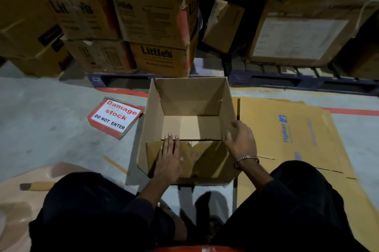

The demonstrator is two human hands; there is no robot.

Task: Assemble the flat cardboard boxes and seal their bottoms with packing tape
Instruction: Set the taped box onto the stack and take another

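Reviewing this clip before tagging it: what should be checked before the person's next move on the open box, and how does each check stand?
1. Box opened into shape on the floor: ok, its walls stand.
2. Left hand pressing the near flap flat with straight fingers: ok.
3. Right hand at the box's right wall: cannot tell whether it touches.
4. Flaps closed edge to edge: not ok, a dark gap shows between the near flap and the far flap.
5. Tape within reach: cannot tell, no roll is clearly visible.
6. Flat Flipkart cardboard ready at the right: ok.
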